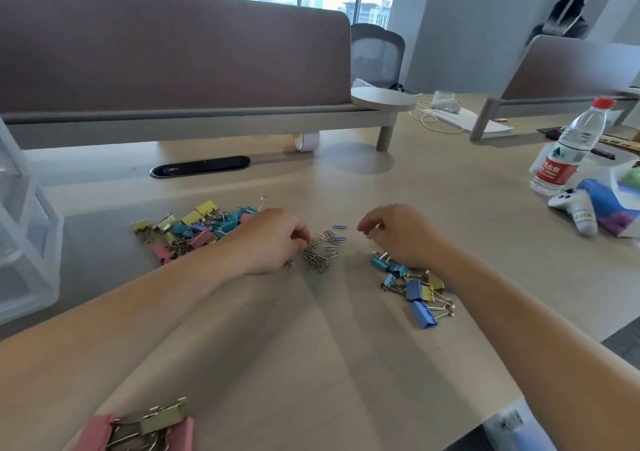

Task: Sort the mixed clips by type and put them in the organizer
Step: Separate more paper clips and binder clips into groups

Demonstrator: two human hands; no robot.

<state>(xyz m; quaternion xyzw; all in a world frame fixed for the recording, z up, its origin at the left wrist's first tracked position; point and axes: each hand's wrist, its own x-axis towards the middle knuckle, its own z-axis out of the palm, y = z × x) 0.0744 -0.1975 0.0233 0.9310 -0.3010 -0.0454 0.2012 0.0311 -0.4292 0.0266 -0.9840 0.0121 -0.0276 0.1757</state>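
Now, left grip: pinched together on paper clips, mid bench
right grip: curled, contents impossible to tell

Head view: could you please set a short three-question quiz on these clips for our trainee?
1. True or false: the paper clips lie between the left hand and the right hand.
2. What stands at the table's far right? A bottle B mug C lamp
3. Fill in: the organizer stands at the table's far ____.
Key: 1 true; 2 A; 3 left.
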